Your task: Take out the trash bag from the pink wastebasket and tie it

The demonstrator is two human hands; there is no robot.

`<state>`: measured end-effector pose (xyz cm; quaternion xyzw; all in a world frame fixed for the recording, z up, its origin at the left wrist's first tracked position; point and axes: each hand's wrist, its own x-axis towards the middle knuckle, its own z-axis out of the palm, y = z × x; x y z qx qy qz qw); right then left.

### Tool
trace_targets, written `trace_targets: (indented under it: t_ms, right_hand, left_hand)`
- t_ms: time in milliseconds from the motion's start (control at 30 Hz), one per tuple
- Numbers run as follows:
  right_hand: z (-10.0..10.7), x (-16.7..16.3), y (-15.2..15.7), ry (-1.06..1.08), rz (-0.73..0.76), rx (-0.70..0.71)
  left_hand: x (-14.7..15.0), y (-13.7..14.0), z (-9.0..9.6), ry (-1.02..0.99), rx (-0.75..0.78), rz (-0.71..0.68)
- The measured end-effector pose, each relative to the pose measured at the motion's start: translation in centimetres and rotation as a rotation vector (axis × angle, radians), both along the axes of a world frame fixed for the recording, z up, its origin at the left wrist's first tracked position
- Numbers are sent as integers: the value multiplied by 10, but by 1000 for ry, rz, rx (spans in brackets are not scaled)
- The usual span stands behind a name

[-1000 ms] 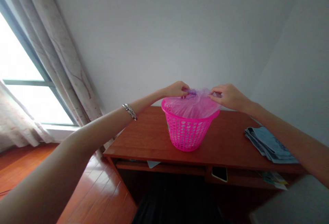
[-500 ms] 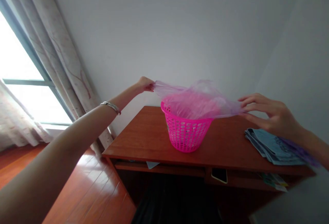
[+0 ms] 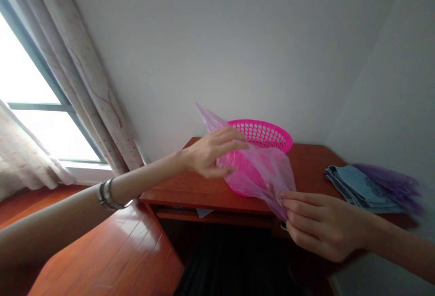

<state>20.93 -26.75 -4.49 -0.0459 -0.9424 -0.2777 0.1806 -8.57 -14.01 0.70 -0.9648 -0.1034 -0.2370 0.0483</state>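
Note:
A bright pink perforated basket (image 3: 263, 133) stands on the wooden desk, its front mostly covered by a thin, see-through purple plastic bag (image 3: 272, 164). My right hand (image 3: 322, 223) pinches one corner of the bag, low in front of the desk edge. My left hand (image 3: 214, 151) is at the basket's left side, thumb and fingers apart and slightly blurred. It lies over the bag, seemingly touching it, without a visible grip. One pointed end of the bag sticks up loose behind my left hand.
Folded light-blue denim (image 3: 360, 187) lies at the desk's right end, with a sheer purple heap (image 3: 390, 180) partly on it. Below the desktop (image 3: 183, 187) is an open shelf holding a few items. A wall rises behind; a curtained window (image 3: 44, 128) is at the left.
My left hand let go of the bag's left end and came right, over the bag. My right hand moved down and toward me with its corner, pulling the bag off the basket's far rim.

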Motion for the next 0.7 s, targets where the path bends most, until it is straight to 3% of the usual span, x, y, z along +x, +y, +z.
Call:
trace_targets:
  t_ms: [67,133,367,533,700]
  right_hand:
    - [3,-1,4,-23,12,-10]
    - [4,0,8,-59,0,-27]
    - [-12,29,28,-74,-145,22]
    - [-30,46,44,-59,-424,60]
    - [-38,48,52,52,-671,-24]
  left_hand:
    - [6,-32,-12,181,77,-90]
    - [4,-44,-24,272,127,-66]
    - [-31,-20,-60,396,110,38]
    - [-49,-13,-82,507,129,118]
    - [-59,0,-95,582,39,270]
